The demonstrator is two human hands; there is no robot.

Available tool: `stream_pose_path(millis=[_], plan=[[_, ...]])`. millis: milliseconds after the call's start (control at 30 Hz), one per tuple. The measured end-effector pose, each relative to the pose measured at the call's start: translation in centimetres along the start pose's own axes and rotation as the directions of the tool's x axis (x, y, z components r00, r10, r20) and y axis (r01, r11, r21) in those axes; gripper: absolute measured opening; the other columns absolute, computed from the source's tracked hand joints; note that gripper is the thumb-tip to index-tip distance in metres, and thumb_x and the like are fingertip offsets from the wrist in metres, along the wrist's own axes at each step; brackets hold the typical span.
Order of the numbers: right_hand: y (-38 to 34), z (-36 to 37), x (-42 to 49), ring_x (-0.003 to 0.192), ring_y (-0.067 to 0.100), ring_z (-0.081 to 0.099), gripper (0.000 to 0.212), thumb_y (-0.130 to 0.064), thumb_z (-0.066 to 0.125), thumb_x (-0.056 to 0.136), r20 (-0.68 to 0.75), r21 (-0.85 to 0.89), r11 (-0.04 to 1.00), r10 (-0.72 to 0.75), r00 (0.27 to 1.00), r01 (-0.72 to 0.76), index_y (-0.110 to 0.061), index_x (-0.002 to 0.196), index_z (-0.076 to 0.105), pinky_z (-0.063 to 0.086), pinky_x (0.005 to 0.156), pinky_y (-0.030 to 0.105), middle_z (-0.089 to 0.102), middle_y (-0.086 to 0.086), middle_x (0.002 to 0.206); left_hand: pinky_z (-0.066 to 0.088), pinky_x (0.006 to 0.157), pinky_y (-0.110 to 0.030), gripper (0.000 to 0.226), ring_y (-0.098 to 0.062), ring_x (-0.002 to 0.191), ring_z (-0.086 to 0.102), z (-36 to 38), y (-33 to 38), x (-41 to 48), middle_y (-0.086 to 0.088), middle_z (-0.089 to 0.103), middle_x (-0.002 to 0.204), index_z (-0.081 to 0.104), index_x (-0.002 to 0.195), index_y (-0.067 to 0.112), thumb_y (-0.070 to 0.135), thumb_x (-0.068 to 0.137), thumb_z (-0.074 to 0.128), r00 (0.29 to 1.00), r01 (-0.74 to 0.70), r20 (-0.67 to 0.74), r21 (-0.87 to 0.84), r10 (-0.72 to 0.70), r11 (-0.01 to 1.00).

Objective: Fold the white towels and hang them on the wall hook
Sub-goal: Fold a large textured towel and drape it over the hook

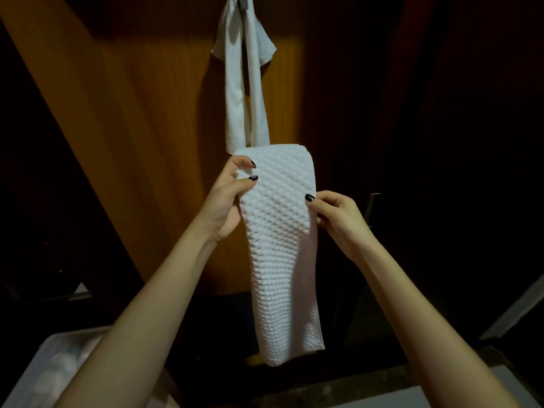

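White waffle-weave cloth is hanging between our hands: we are holding the folded waffle towel (282, 245) as a long narrow strip, its long axis running from twelve to six o'clock, folded top edge up. Our left hand (226, 201) is pinching the strip's nine o'clock edge near the top, thumb and forefinger closed on the fabric; our right hand (338, 219) is gripping the three o'clock edge slightly lower. Each grip is narrow and holding the towel.

We are looking toward twelve o'clock, where the wall hook (243, 1) is sitting at the very top of view on the wooden panel (141, 119), well above the strip. One smooth white towel (244, 92) is already draped over it, its two tails dropping until they are almost meeting our towel's top edge. We judge that the next move is a straight lift along the strip's own axis, with the left hand nearer the hook.

At seven o'clock, a pale bin (35, 375) is showing something whitish inside; we cannot tell what.
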State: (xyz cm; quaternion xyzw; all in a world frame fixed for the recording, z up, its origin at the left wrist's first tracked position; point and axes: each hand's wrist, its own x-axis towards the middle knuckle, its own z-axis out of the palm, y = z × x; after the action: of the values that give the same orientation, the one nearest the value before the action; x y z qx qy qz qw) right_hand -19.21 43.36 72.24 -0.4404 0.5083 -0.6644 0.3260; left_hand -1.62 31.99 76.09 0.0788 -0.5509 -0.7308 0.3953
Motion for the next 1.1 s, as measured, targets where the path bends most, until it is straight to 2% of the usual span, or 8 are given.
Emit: stream_pose_path(millis=[100, 300, 433, 733, 833, 933, 1000, 1100], plan=[[-0.5, 0.2, -0.3, 0.090, 0.034, 0.061, 0.048, -0.033, 0.068, 0.085, 0.028, -0.039, 0.998, -0.047, 0.999, 0.048, 0.014, 0.089, 0.062, 0.045, 0.084, 0.043, 0.063, 0.024, 0.095, 0.055, 0.068, -0.027, 0.025, -0.016, 0.087, 0.064, -0.2, 0.0, 0.0, -0.005, 0.059, 0.103, 0.057, 0.092, 0.019, -0.002, 0.081, 0.051, 1.000, 0.011, -0.001, -0.005, -0.011, 1.000], [-0.3, 1.2, 0.0, 0.070, 0.024, 0.038, 0.091, -0.060, 0.075, 0.070, 0.076, -0.079, 0.996, -0.045, 0.996, 0.051, 0.025, 0.089, 0.050, 0.028, 0.062, 0.034, 0.050, 0.020, 0.079, 0.054, 0.073, -0.026, 0.035, -0.013, 0.093, 0.065, -0.4, -0.2, 0.6, -0.002, 0.064, 0.106, 0.056, 0.117, 0.023, 0.000, 0.095, 0.042, 0.997, 0.049, -0.066, 0.236, -0.035, 0.971], [-0.8, 2.3, 0.6, 0.069, 0.026, 0.050, 0.069, -0.044, 0.072, 0.080, -0.009, -0.115, 0.990, -0.080, 0.997, 0.079, 0.022, 0.086, 0.054, 0.036, 0.064, 0.036, 0.057, 0.021, 0.077, 0.053, 0.084, -0.026, 0.045, -0.016, 0.121, 0.054, -1.5, -1.0, 0.3, 0.002, 0.045, 0.136, 0.046, 0.129, 0.043, 0.024, 0.092, 0.062, 0.997, 0.083, -0.037, 0.455, -0.074, 0.887], [-1.6, 3.3, 1.2, 0.070, 0.022, 0.049, 0.028, -0.028, 0.067, 0.090, -0.046, -0.171, 0.982, -0.084, 0.995, 0.075, -0.005, 0.078, 0.055, 0.038, 0.062, 0.032, 0.053, 0.013, 0.077, 0.056, 0.077, -0.026, 0.035, -0.010, 0.097, 0.066, -1.2, -1.0, 0.1, 0.000, 0.058, 0.113, 0.056, 0.117, 0.016, -0.007, 0.090, 0.054, 0.986, 0.005, -0.165, 0.112, 0.013, 0.994], [-1.6, 2.5, 0.9, 0.080, 0.027, 0.064, 0.022, -0.028, 0.068, 0.088, 0.005, -0.170, 0.984, -0.049, 0.999, 0.049, -0.009, 0.096, 0.059, 0.050, 0.071, 0.039, 0.066, 0.018, 0.091, 0.056, 0.076, -0.027, 0.036, -0.014, 0.101, 0.065, -0.9, -0.6, 0.6, -0.003, 0.056, 0.116, 0.056, 0.115, 0.017, -0.009, 0.090, 0.054, 0.987, -0.025, -0.154, 0.106, 0.041, 0.994], [-1.3, 2.6, 1.8, 0.079, 0.027, 0.068, 0.045, -0.039, 0.069, 0.086, -0.047, -0.125, 0.991, 0.045, 0.998, -0.051, -0.004, 0.111, 0.055, 0.052, 0.071, 0.040, 0.070, 0.020, 0.096, 0.056, 0.082, -0.033, 0.038, -0.027, 0.120, 0.056, -0.9, -0.5, 1.4, -0.015, 0.045, 0.137, 0.057, 0.115, 0.022, -0.005, 0.088, 0.059, 0.987, -0.057, -0.142, 0.146, 0.078, 0.988], [-1.1, 2.9, 2.7, 0.074, 0.028, 0.056, 0.076, -0.069, 0.065, 0.074, 0.002, -0.204, 0.974, 0.102, 0.995, -0.100, 0.005, 0.090, 0.056, 0.040, 0.068, 0.039, 0.065, 0.028, 0.091, 0.055, 0.085, -0.035, 0.041, -0.029, 0.125, 0.052, -0.7, -0.2, 1.7, -0.014, 0.041, 0.142, 0.057, 0.116, 0.029, 0.000, 0.087, 0.061, 0.984, -0.097, -0.134, 0.175, 0.121, 0.980], [-1.8, 3.4, 3.5, 0.075, 0.028, 0.052, 0.064, -0.070, 0.056, 0.080, 0.073, -0.262, 0.964, 0.067, 0.995, -0.046, -0.006, 0.084, 0.056, 0.037, 0.066, 0.041, 0.057, 0.016, 0.087, 0.055, 0.086, -0.035, 0.048, -0.025, 0.124, 0.053, -0.5, 0.8, 2.0, -0.006, 0.045, 0.137, 0.052, 0.121, 0.034, -0.001, 0.089, 0.059, 0.965, -0.168, -0.173, 0.179, 0.199, 0.969]])
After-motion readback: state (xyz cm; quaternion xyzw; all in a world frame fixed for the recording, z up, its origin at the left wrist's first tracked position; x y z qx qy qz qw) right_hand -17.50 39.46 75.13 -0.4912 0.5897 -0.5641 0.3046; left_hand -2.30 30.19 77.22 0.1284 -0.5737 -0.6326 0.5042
